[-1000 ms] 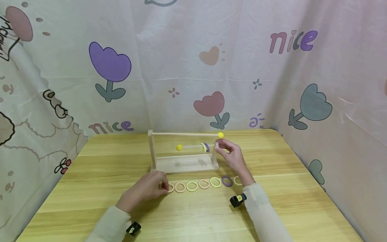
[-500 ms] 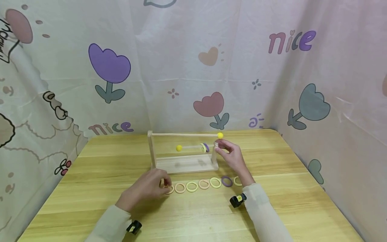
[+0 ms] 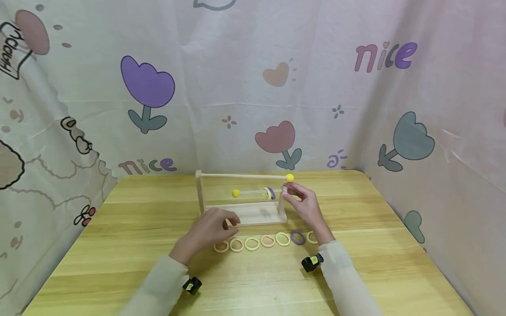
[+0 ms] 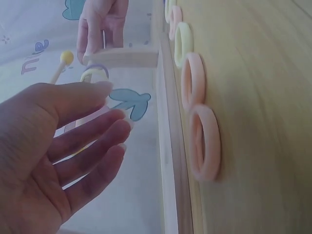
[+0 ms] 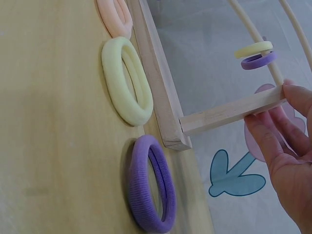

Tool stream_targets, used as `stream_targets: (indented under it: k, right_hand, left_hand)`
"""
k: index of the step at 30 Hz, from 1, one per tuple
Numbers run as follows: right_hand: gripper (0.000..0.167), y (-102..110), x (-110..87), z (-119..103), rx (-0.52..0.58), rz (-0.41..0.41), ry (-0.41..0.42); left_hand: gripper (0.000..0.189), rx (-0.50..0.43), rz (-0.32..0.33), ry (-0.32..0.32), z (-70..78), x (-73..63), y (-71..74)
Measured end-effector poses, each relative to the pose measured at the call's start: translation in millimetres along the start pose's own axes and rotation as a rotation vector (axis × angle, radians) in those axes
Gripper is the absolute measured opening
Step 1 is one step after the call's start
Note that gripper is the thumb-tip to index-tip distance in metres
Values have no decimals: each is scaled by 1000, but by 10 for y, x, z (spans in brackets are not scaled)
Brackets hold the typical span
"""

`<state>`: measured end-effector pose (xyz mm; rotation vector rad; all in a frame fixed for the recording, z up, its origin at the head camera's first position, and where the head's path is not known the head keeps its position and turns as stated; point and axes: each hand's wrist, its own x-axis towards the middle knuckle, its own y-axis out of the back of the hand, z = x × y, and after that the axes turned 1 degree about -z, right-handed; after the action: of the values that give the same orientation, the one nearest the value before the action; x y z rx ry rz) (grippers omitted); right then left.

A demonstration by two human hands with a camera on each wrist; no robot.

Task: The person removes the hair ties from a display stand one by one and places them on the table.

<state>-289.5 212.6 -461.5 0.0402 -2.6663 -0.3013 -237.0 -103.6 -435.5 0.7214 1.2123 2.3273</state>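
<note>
My left hand [image 3: 213,226] hovers over the front of the wooden rack's base, fingers loosely bent around nothing, as the left wrist view confirms. Below it a pink hair tie [image 3: 221,246] lies at the left end of a row. With thumb and fingertips, my right hand [image 3: 304,202] pinches the top of the rack's short upright post [image 5: 229,112]. From that post a lower rod [image 3: 251,192] runs leftward to a yellow ball [image 3: 236,193]. A pale yellow hair tie [image 5: 253,49] and a purple hair tie [image 5: 258,61] hang on this rod near the post.
The row continues rightward in front of the rack with pink, pale yellow and purple hair ties [image 3: 298,238] on the wooden table [image 3: 253,281]. A higher rod [image 3: 241,175] ends in another yellow ball [image 3: 290,177]. Behind stands a printed curtain [image 3: 221,79].
My left hand has left the leftmost pink hair tie and moved up and right toward the rack's base, its fingers loosening. The right hand stays on the post.
</note>
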Motion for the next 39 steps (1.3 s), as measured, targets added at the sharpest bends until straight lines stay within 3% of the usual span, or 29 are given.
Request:
stream_targets:
  k: [10,25,39]
  right_hand:
    - [32,14,-5,15,-6,11,2]
    - [32,14,3,32,-5,2,8]
    - [32,-11,1,10,-3,16,-15]
  left_hand:
    - [16,1,86,7,91,179,-77]
    - [16,-30,247,-59,158,423,-266]
    - [14,-88,283,-10,271,593,-366]
